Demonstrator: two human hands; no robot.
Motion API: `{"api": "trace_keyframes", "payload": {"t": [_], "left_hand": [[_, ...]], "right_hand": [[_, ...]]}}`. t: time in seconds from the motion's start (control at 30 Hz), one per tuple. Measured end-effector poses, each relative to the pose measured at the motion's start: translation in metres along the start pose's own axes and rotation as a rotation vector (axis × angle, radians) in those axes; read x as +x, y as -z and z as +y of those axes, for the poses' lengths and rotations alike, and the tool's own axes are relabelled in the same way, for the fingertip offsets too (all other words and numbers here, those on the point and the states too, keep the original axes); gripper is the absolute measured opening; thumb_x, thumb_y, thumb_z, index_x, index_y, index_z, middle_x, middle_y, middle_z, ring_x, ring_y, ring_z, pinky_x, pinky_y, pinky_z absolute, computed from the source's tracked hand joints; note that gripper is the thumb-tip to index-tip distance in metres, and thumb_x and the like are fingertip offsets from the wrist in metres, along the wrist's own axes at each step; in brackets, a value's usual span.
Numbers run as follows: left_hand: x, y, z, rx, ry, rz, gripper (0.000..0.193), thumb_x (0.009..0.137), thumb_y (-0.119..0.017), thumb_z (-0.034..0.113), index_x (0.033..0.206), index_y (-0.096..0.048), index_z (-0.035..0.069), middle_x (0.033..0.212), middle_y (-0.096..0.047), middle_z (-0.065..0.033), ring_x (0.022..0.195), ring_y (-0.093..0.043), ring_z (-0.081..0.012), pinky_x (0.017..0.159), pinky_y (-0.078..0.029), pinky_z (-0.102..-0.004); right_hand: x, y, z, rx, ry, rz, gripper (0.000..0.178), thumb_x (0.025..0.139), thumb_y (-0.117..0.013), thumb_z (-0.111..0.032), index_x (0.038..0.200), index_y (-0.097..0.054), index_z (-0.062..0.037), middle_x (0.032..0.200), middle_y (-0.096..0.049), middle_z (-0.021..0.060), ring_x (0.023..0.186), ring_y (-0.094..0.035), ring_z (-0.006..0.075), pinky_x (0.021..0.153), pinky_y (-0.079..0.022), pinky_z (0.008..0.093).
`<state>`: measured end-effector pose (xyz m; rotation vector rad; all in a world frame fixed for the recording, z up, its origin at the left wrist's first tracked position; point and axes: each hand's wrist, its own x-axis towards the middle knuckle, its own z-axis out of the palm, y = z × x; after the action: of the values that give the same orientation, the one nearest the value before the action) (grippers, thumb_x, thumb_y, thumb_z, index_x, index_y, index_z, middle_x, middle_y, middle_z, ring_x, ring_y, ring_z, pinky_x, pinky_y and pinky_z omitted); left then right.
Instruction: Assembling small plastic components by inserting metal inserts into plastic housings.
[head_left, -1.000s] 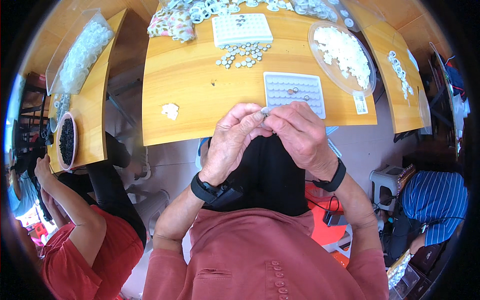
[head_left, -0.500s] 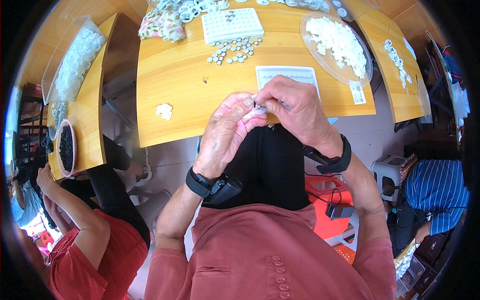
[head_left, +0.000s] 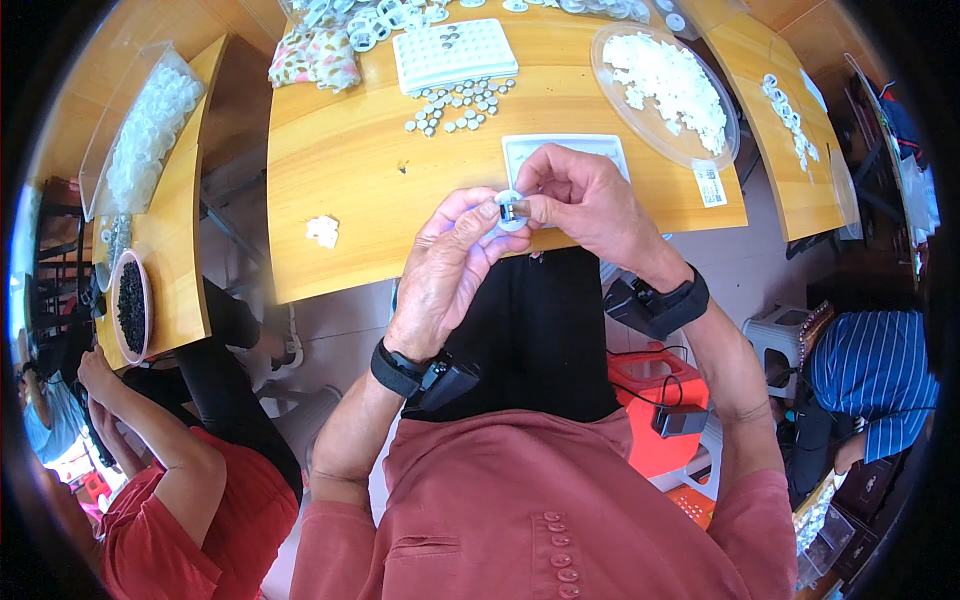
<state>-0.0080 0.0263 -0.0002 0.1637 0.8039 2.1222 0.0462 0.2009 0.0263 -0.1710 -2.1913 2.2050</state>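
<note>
Near the table's front edge, my left hand (head_left: 455, 240) pinches a small round white plastic part (head_left: 509, 225) with a dark slot in its middle. My right hand (head_left: 580, 205) meets it from the other side, thumb and forefinger closed on a small greyish strip-like piece (head_left: 521, 208) against the slot. What exactly that piece is, I cannot make out. Just behind my right hand lies a white tray (head_left: 560, 147), partly covered by it. Farther back, several small round metallic discs (head_left: 460, 108) are scattered before a white tray with rows of round hollows (head_left: 455, 58).
A clear round dish (head_left: 735, 140) of white plastic pieces (head_left: 668, 85) stands at the back right. Small white pieces (head_left: 322, 231) lie at left, a floral cloth bundle (head_left: 313, 58) behind. One co-worker (head_left: 200, 500) sits at left beside a bowl of black bits (head_left: 131, 305); another (head_left: 870, 370) is at right.
The round part has been turned so its slotted face shows more. My right fingers have shifted slightly, and the greyish piece now shows between them. The whole view has shifted a little.
</note>
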Motion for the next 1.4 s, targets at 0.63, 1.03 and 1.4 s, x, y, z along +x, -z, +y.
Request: {"api": "trace_keyframes", "payload": {"t": [0.63, 1.03, 1.4], "left_hand": [[-0.003, -0.005, 0.002, 0.062, -0.004, -0.003, 0.026, 0.094, -0.051, 0.01, 0.117, -0.052, -0.002, 0.102, -0.062, -0.0109, 0.088, -0.063, -0.0168, 0.081, -0.053, -0.0291], [-0.007, -0.001, -0.001, -0.071, -0.022, 0.022, 0.028, 0.093, -0.052, 0.012, 0.118, -0.05, 0.001, 0.11, -0.057, -0.0106, 0.099, -0.058, -0.0171, 0.085, -0.05, -0.0309], [-0.005, 0.004, -0.003, -0.1, -0.005, -0.042, 0.034, 0.093, -0.053, 0.016, 0.121, -0.048, -0.003, 0.112, -0.056, -0.0106, 0.102, -0.056, -0.0174, 0.091, -0.047, -0.0304]], "right_hand": [[-0.007, -0.004, -0.019, -0.408, 0.091, -0.003, 0.015, 0.083, -0.064, -0.005, 0.095, -0.057, 0.0001, 0.079, -0.06, 0.0031, 0.067, -0.057, 0.0062, 0.058, -0.047, 0.0211], [-0.013, -0.023, -0.023, -0.617, 0.438, 0.085, 0.026, 0.07, -0.069, -0.003, 0.094, -0.059, -0.0054, 0.089, -0.057, 0.007, 0.075, -0.061, 0.0182, 0.064, -0.051, 0.0287], [-0.012, -0.023, -0.014, -0.649, 0.516, 0.108, 0.024, 0.068, -0.071, -0.004, 0.088, -0.058, -0.0049, 0.087, -0.057, 0.0077, 0.079, -0.061, 0.0236, 0.068, -0.052, 0.0314]]}}
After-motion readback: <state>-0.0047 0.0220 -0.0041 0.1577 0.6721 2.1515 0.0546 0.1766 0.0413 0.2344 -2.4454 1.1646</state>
